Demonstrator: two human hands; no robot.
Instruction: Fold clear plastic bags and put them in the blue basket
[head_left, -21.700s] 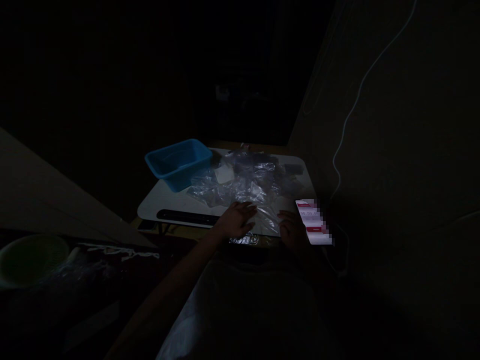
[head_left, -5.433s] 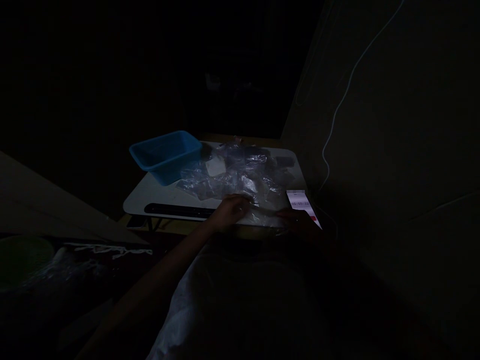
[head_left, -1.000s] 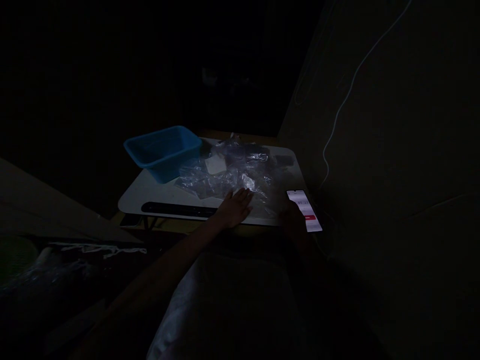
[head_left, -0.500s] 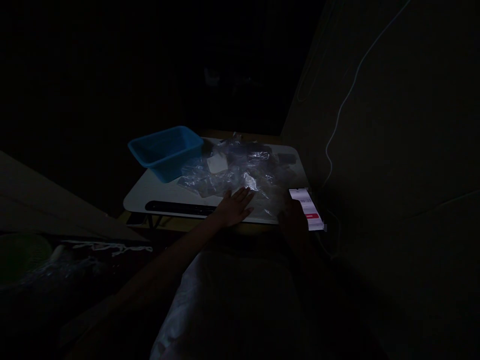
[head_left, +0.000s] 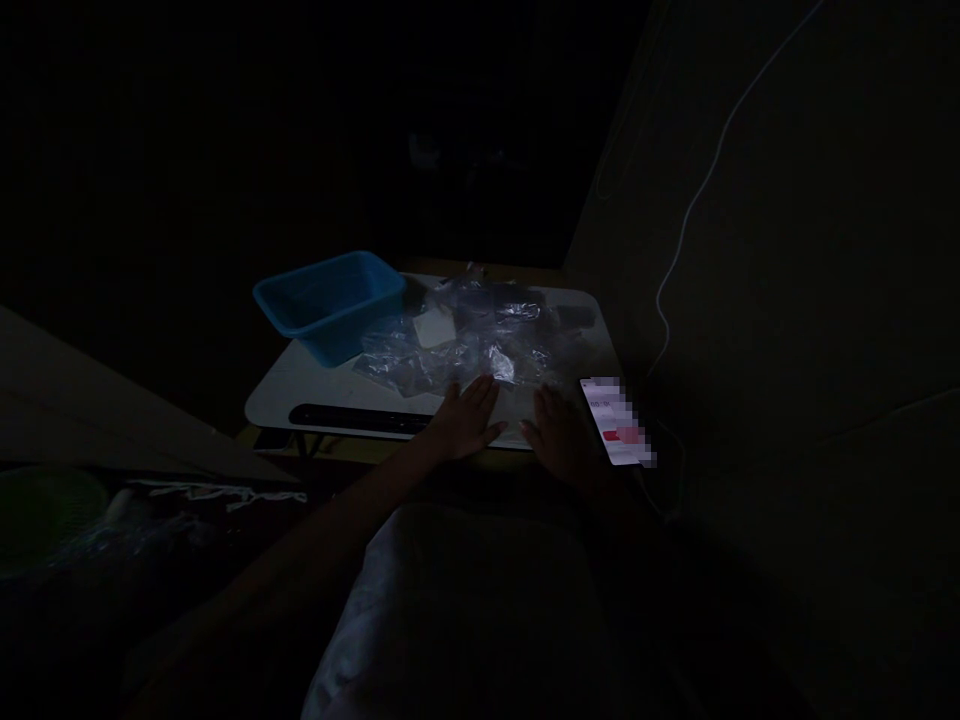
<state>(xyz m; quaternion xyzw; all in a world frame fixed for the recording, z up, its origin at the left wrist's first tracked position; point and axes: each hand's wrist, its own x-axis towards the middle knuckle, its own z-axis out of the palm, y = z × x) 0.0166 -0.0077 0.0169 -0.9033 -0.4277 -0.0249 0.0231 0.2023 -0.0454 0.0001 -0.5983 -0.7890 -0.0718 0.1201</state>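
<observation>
My left hand (head_left: 466,420) lies flat at the front edge of a white table (head_left: 274,395), fingers stretched toward clear plastic bags (head_left: 420,370) and holding nothing. To its right, my right hand (head_left: 556,430) rests near the same edge with its fingers extended and nothing in it. The crumpled bags spread over the middle of the table, with a pale square item (head_left: 435,326) among them. Just right of my right hand is a lit phone (head_left: 611,420), its screen partly pixelated. Dim light hides finer details.
A blue basin (head_left: 330,295) stands at the table's left side. A dark slot (head_left: 360,418) runs along the front edge. On the right, a white cable (head_left: 684,220) hangs by the wall. A green basket (head_left: 49,515) shows faintly at lower left.
My right hand has moved left from the phone to the table's front edge, and its fingers are now spread out. My left hand has barely shifted.
</observation>
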